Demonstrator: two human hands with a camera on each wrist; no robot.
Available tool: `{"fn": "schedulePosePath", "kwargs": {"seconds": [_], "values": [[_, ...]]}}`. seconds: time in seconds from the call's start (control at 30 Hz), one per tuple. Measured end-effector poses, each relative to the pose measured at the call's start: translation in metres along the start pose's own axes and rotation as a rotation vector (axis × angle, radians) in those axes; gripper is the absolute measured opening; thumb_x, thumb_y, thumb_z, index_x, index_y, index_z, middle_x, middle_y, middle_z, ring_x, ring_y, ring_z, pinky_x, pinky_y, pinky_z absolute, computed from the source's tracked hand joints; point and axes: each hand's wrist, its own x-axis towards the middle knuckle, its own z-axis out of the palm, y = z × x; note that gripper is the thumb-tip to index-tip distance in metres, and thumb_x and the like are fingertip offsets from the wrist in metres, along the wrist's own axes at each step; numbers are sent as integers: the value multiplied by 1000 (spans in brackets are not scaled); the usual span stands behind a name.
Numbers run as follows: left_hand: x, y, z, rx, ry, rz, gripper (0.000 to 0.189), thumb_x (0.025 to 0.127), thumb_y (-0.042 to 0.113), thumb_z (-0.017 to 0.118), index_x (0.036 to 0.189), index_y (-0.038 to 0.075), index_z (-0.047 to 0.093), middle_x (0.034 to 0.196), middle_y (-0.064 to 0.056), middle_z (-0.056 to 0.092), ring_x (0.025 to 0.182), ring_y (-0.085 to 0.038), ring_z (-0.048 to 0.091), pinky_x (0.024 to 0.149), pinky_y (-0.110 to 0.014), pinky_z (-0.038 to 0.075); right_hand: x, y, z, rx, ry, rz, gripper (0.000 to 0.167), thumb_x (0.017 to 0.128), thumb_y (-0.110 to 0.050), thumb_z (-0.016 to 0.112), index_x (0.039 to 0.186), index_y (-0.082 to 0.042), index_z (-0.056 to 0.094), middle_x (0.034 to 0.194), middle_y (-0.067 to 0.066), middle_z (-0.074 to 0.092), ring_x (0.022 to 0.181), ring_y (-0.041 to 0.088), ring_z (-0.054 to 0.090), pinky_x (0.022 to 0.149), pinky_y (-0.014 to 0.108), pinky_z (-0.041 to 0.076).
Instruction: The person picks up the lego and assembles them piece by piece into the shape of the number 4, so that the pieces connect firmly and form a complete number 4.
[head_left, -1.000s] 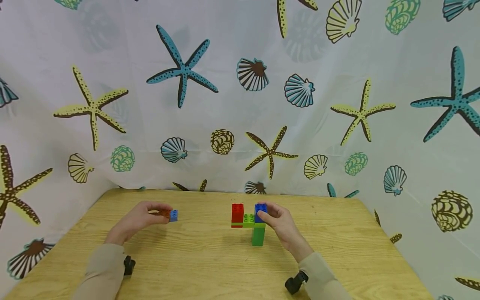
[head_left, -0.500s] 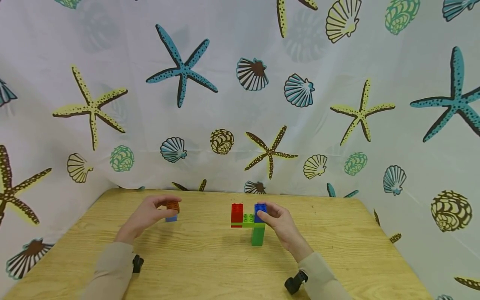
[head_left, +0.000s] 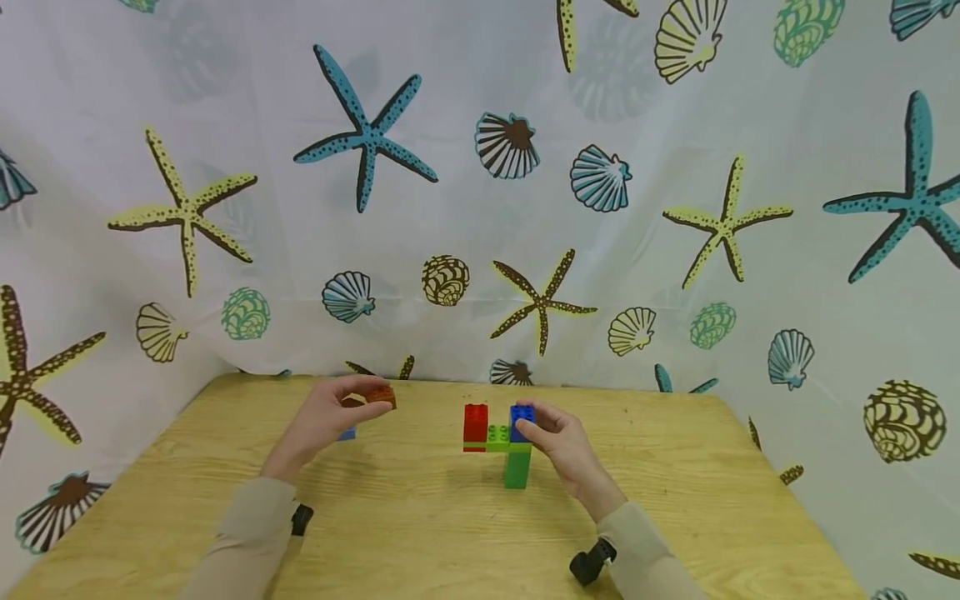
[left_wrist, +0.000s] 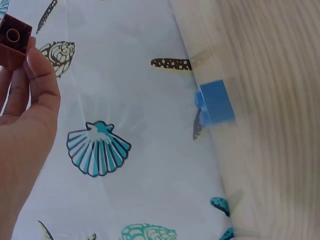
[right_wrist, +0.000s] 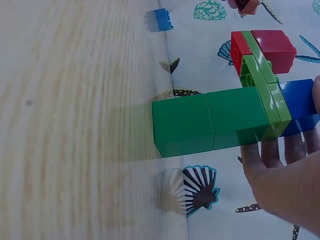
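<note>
My left hand [head_left: 322, 421] pinches a brown toy brick [head_left: 382, 397] between thumb and fingers, held up over the table; its hollow underside shows in the left wrist view. Below and behind that hand a light blue brick [left_wrist: 217, 102] sits on the table, mostly covered in the head view. My right hand [head_left: 562, 446] grips the dark blue brick [head_left: 522, 421] at the top of a built structure. Under it come a lime green crosspiece [right_wrist: 262, 77] and a column of green bricks [right_wrist: 210, 122]. At the crosspiece's left end sits a red brick [head_left: 476, 423], with a thin red piece [right_wrist: 240, 49] beneath.
The wooden table [head_left: 420, 525] ends at a white curtain [head_left: 450, 208] printed with starfish and shells, hanging behind and at both sides. A small black device [head_left: 592, 562] is strapped to each wrist.
My left hand has lifted the brown brick off the light blue one and carried it up and to the right. The light blue brick stays behind. My right hand and the structure keep their place.
</note>
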Motion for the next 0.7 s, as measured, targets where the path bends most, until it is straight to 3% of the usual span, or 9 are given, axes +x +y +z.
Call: {"fn": "schedulePosePath", "kwargs": {"seconds": [0.3,0.43,0.7], "values": [[9,21,25,12,-3,60,38,89,35,72,123,17,67,109,-5,69,88,-27,63,71,-30,55,1,0,-2,-6,-7,5,46,93,-16,68,138,-7,57,134,15,60,118,22,61,107,41,44],[12,25,36,-13,26,63,38,90,33,72,125,20,66,111,-5,69,91,-23,63,73,-28,55,1,0,-2,-4,-9,6,46,94,-15,67,138,-7,56,134,16,59,117,22,61,107,42,43],[19,35,55,-50,132,80,39,91,25,71,128,13,65,111,-11,69,94,-13,59,74,-22,52,1,0,-3,4,-25,10,48,94,-15,67,139,-7,55,136,17,57,120,24,59,109,43,42]]}}
